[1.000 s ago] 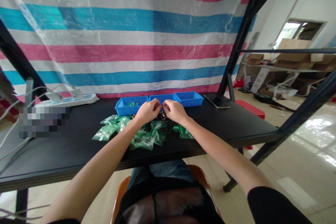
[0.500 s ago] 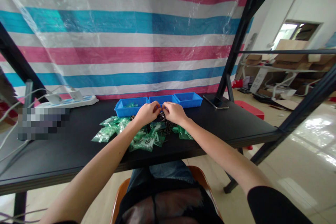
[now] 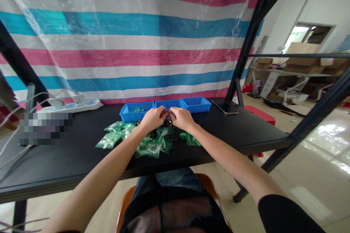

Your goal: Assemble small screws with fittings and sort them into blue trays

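Observation:
My left hand (image 3: 153,118) and my right hand (image 3: 181,117) meet fingertip to fingertip over a pile of small metal screws (image 3: 175,133). The fingers of both are closed in a pinch; what lies between them is too small and too hidden to name. Just behind the hands stands the middle blue bin (image 3: 168,103), partly covered by them. Under and in front of my left wrist lie several green plastic packets (image 3: 150,147) with pale pieces inside. More green packets (image 3: 113,137) spread to the left, and another green packet (image 3: 192,139) rests beside my right wrist.
A left blue bin (image 3: 128,113) holds some green packets, and a right blue bin (image 3: 196,105) stands beside the middle one. A phone (image 3: 224,106) lies at the right. A white power strip (image 3: 82,106) with cables sits at the left. Black frame posts (image 3: 242,56) flank the table (image 3: 79,154).

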A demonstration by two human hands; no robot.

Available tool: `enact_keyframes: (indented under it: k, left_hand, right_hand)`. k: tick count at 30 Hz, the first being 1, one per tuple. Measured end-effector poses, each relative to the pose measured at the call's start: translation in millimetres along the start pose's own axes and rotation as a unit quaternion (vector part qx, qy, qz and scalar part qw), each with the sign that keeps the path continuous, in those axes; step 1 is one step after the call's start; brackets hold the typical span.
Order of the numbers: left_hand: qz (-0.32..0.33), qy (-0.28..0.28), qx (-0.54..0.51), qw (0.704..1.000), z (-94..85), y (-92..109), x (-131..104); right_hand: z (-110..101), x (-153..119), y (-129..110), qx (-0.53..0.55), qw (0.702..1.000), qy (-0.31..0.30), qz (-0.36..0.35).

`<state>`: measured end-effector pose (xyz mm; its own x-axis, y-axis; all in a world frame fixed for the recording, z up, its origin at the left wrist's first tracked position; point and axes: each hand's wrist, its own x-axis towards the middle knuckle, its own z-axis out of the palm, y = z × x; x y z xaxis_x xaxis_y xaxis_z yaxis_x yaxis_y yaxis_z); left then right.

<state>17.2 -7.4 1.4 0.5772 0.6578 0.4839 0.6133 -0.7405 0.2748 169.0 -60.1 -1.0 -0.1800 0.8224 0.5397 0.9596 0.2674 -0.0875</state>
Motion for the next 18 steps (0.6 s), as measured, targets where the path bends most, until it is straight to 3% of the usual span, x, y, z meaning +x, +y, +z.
enact_keyframes:
  k: [10, 18]
  left_hand:
    - [-0.041, 0.016, 0.009, 0.999, -1.7, 2.7, -0.2]
    - [-0.048, 0.01, 0.015, 0.999, -3.4, 4.4, 0.4]
  right_hand:
    - [4.3, 3.0, 1.0, 0.051, 0.998, 0.035, 0.005]
    - [2.7, 2.1, 0.0, 0.058, 0.998, 0.024, -0.007]
